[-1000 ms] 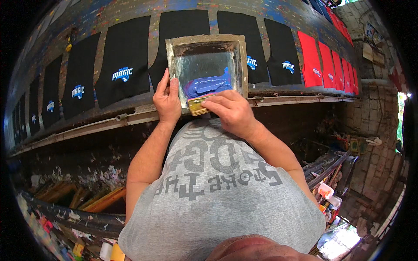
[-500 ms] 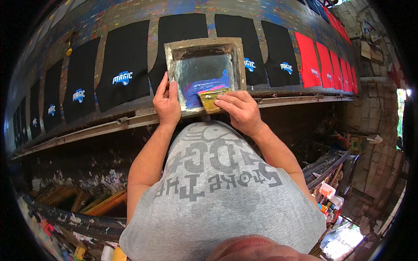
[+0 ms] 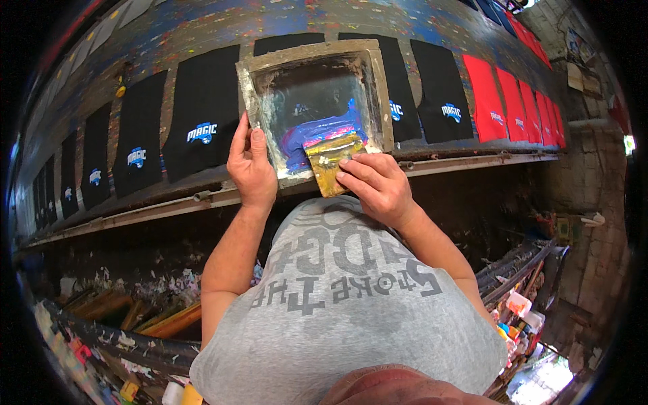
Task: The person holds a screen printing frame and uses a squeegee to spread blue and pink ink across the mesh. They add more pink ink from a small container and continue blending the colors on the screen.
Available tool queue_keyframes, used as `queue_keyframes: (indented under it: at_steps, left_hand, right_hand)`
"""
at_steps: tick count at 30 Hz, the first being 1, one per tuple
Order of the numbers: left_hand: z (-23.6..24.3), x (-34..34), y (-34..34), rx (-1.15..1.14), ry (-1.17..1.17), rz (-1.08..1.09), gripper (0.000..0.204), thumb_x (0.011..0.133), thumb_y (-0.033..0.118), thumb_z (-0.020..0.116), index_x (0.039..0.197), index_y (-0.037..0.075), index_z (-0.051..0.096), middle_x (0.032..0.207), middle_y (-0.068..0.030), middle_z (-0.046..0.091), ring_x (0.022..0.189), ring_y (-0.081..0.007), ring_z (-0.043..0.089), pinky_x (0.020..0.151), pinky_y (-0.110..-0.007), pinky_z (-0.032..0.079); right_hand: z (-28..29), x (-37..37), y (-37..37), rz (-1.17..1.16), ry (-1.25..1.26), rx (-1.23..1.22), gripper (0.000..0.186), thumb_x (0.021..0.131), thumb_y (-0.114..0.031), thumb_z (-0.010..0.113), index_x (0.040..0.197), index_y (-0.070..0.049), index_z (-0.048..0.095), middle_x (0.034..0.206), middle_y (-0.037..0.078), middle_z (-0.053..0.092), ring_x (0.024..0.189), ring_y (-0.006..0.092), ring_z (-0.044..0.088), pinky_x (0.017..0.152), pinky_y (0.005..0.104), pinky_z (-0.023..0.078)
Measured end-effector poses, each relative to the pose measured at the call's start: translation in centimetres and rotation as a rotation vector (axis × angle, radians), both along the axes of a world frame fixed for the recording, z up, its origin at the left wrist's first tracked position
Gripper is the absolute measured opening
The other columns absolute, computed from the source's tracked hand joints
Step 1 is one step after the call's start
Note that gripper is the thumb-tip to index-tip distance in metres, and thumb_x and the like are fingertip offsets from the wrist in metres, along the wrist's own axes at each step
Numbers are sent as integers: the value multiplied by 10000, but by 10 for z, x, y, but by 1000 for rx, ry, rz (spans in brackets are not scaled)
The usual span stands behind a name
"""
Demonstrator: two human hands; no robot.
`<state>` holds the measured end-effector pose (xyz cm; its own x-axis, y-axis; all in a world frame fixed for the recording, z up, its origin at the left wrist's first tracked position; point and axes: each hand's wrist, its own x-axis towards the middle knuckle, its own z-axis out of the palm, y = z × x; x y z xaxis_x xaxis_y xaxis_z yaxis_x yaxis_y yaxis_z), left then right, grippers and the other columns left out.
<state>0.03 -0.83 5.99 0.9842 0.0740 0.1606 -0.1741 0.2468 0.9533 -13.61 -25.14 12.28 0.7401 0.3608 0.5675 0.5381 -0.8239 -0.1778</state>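
Observation:
A square screen frame (image 3: 310, 47) lies over the row of black fabric pieces (image 3: 439, 81), each showing a small blue-and-white print where uncovered. My left hand (image 3: 253, 169) grips its left side, fingers along the outer edge. Thick blue ink (image 3: 320, 125) with pink streaks lies in the near half of the screen. My right hand (image 3: 378, 185) pinches a flat, ink-stained yellow squeegee (image 3: 325, 179), tilted at the frame's near edge with its top in the ink.
Red fabric pieces (image 3: 480, 88) continue the row at right along the long paint-speckled table (image 3: 202, 34), with a metal rail (image 3: 472, 162) along its near edge. Below are wooden boards (image 3: 172, 322) and plastic containers (image 3: 518, 304); a brick surface lies far right.
The squeegee has moved rightward along the frame's near edge, turned, and now reaches further toward me. The frame has shifted left and away from me relative to the fabric row.

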Motion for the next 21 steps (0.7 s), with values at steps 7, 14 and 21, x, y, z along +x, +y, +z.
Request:
queue_keyframes:
  at_steps: [7,14,21]
  left_hand:
    - [12,-6,11,109,108,83,480,1249,113,667,1693,-67,639,1548,-121,773,1308,-146,734,1136,-311,579]
    - [11,-13,39,7,191,98,490,1262,138,652,1705,-70,622,1518,-111,787,1292,-134,737,1126,-307,581]
    - [6,-9,73,-41,159,125,469,1268,131,648,1698,-54,637,1558,-109,776,1339,-149,733,1167,-322,579]
  right_hand:
    - [13,13,6,85,-15,63,345,918,-57,831,1261,-76,861,1323,95,852,1196,343,793,994,512,630]
    - [18,30,34,184,-35,64,366,929,-77,848,1294,-81,866,1343,96,846,1195,324,787,959,487,636]
    - [35,32,46,230,-127,168,407,951,-218,928,1324,-85,838,1403,120,839,1271,345,781,1071,537,620]
